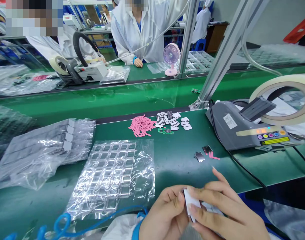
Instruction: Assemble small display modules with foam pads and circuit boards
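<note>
My left hand (166,210), with a blue band at its wrist, pinches the left edge of a small white-faced rectangular piece (191,204) with a dark edge. Against the white face press the fingers of my right hand (224,210), so both hands grip the piece at the table's front edge. Another pale sheet-like thing (212,208) shows partly behind my right fingers; I cannot tell whether it is held. Beyond the hands lie small dark and silvery plates (199,156) and a few pink strips (213,156).
A clear compartment tray (112,166) in plastic lies left, beside stacked wrapped trays (49,143). Pink strips (142,125), white pieces (174,120) and a green circuit board (165,131) lie further back. A tape dispenser (242,126) stands right. Co-workers sit beyond the clear partition (117,100).
</note>
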Available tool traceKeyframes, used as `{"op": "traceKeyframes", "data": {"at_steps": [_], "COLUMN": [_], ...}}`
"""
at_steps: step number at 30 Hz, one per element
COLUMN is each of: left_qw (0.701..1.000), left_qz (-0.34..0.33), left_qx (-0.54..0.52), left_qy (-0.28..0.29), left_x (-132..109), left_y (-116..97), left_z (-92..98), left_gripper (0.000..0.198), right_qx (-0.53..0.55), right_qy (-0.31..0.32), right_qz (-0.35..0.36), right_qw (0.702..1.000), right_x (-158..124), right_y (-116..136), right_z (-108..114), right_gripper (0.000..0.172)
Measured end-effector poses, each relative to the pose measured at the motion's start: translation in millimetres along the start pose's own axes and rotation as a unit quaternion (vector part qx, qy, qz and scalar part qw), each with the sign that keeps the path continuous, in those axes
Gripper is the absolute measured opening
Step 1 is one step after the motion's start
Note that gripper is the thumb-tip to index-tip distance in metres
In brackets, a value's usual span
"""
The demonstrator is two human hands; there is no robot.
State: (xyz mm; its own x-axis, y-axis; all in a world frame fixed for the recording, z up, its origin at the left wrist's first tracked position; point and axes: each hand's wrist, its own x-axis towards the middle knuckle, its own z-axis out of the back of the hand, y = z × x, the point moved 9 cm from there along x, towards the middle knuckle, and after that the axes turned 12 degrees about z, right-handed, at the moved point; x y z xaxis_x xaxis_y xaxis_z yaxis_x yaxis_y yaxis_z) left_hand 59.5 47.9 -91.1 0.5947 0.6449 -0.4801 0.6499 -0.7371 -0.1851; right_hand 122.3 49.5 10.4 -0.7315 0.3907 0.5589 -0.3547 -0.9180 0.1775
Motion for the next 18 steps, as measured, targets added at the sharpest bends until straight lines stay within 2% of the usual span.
{"op": "traceKeyframes", "data": {"at_steps": [3, 7, 10, 13, 15, 18], "left_qw": [1.000, 0.999, 0.998, 0.995, 0.996, 0.999], "left_qz": [-0.007, -0.002, -0.021, -0.016, 0.001, 0.015], "left_qx": [0.010, 0.043, 0.062, 0.096, 0.083, 0.025], "left_qy": [-0.012, -0.029, -0.013, 0.022, 0.025, 0.017], "left_x": [-3, -7, -9, -8, -6, -2], "left_y": [1, 2, -3, -5, -2, 2], "left_z": [4.1, 7.2, -1.3, -14.7, -16.5, -11.7], "left_gripper": [0.027, 0.030, 0.028, 0.034, 0.037, 0.031], "right_qx": [-0.020, -0.008, 0.032, 0.067, 0.076, 0.101], "right_qy": [-0.020, -0.019, -0.003, 0.032, 0.032, 0.002], "right_qz": [0.022, -0.002, -0.033, -0.071, -0.087, -0.092], "right_qw": [0.999, 1.000, 0.999, 0.995, 0.993, 0.991], "right_x": [0, -3, -6, -9, -10, -10], "right_y": [5, 3, -3, -13, -18, -22], "right_z": [1, 0, 0, -3, -2, 0], "right_gripper": [0.019, 0.022, 0.029, 0.027, 0.025, 0.023]}}
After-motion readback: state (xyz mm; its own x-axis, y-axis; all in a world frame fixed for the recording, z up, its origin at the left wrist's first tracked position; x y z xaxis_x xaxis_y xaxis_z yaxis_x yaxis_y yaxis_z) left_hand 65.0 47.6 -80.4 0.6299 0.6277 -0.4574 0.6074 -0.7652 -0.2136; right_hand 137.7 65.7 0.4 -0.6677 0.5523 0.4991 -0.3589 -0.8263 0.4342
